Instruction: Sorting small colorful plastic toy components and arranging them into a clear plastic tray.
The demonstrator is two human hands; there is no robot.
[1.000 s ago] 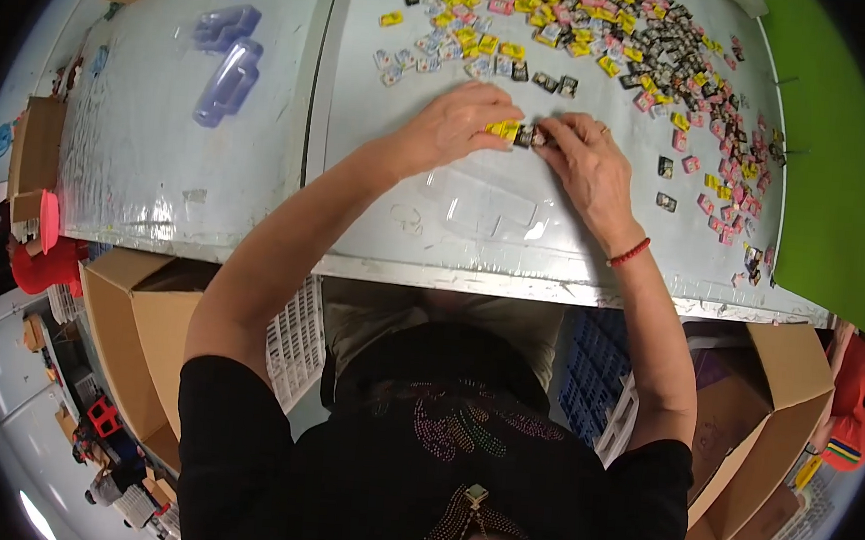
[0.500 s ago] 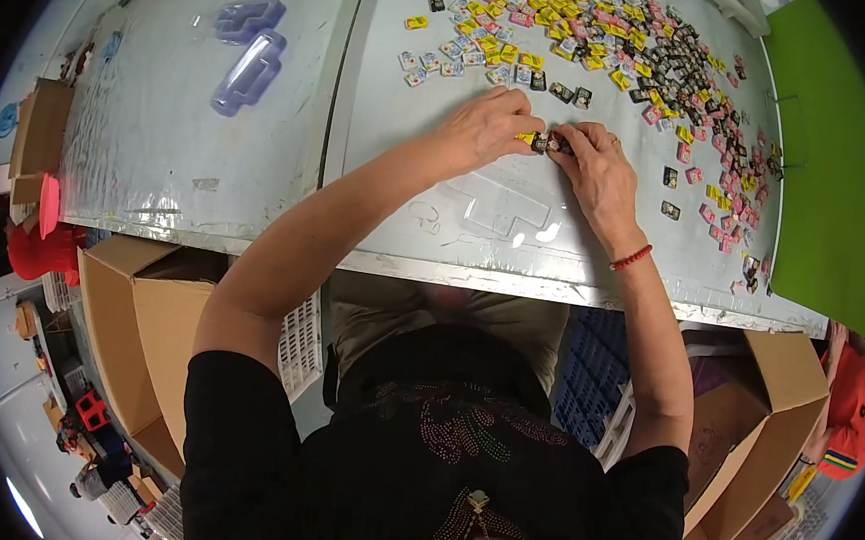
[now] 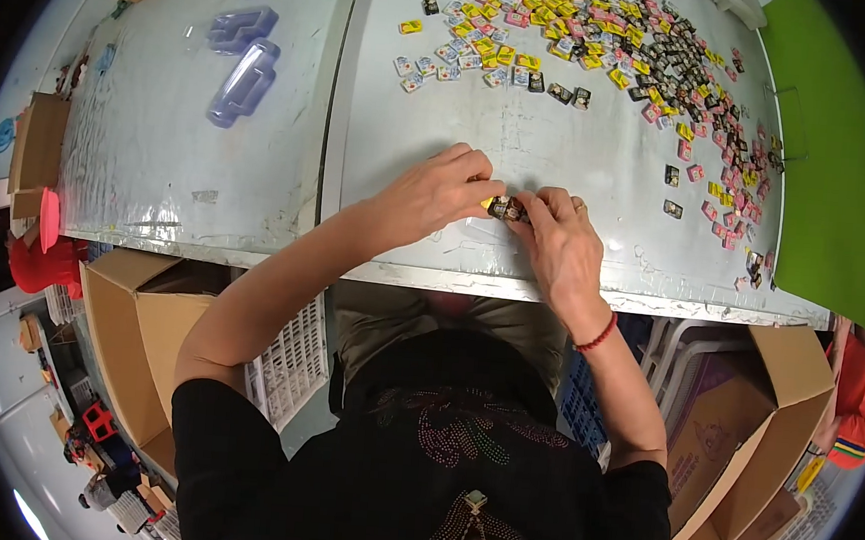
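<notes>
1. Packets [image 3: 507, 208], small and mostly black, with a bit of yellow at the left end, are between the two hands, over the near part of the table [image 3: 418, 119]. Whether they touch its surface, one cannot tell.
2. The left hand [image 3: 446, 193] is narrow: its thumb and fingers pinch the left end of these packets and hide a part of them.
3. The right hand [image 3: 555, 233] is narrow too, with thumb and fingers pressed at the right end. It wears a ring [image 3: 579, 204], and a red bracelet [image 3: 599, 334] is on its wrist.
4. Just under the held packets, a clear tray [image 3: 490, 231] shows faintly; its full shape is hard to tell, because the hands cover much of it.
5. Beyond the hands, a pile [image 3: 594, 36] of yellow, black, pink and white packets spreads over the far and right parts of the table.
6. Nearer than the pile, two black packets [image 3: 560, 93] lie side by side.
7. On the left, across the seam [image 3: 339, 83], three bluish trays [image 3: 243, 84] lie well apart from the hands.
8. Cartons [image 3: 172, 332] stand below the front edge, at both sides of the person. On the right, a green surface [image 3: 840, 178] borders the table.
</notes>
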